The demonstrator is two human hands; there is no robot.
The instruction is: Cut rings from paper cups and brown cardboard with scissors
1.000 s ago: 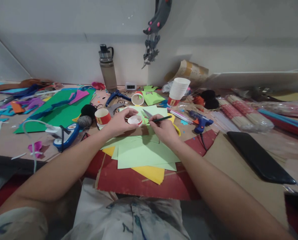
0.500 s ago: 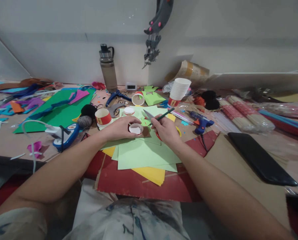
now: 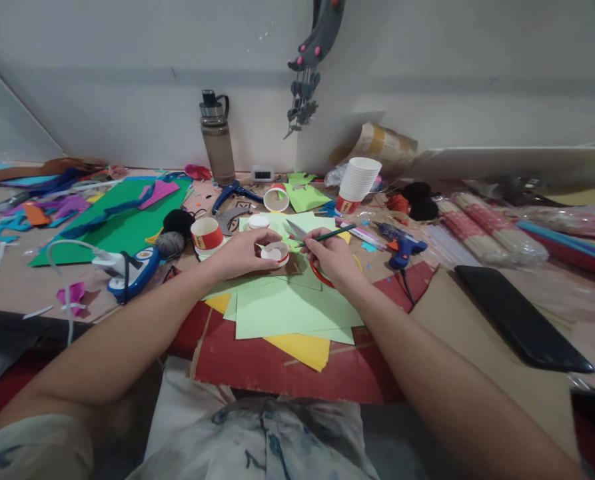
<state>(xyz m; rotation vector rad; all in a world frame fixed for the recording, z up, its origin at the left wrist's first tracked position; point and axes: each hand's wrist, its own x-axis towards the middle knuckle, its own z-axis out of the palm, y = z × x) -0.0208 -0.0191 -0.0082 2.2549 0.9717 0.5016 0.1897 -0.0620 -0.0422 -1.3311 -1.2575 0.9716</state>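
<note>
Sheet material in green (image 3: 142,228) is lying at the far left, with a dark blue strip crossing it. A grey yarn ball (image 3: 170,245) is resting to its right. Next, a red-and-white paper cup (image 3: 207,233) is standing just beside the left hand (image 3: 242,255). The left hand is holding a cut paper-cup base (image 3: 276,254), its thumb and fingers closing partway around the rim. This base is sitting between the two hands, above pale green paper sheets (image 3: 292,310); the view is not showing whether it is touching them. The right hand (image 3: 334,257) is pinching a dark green pencil (image 3: 334,232) between closed fingers, the tip pointing toward the base. Scissors (image 3: 295,229) are projecting from under this hand; the view is not showing whether it is gripping them. Farther right, a blue glue gun (image 3: 406,250) is lying near a black slab-shaped device (image 3: 522,317).
</note>
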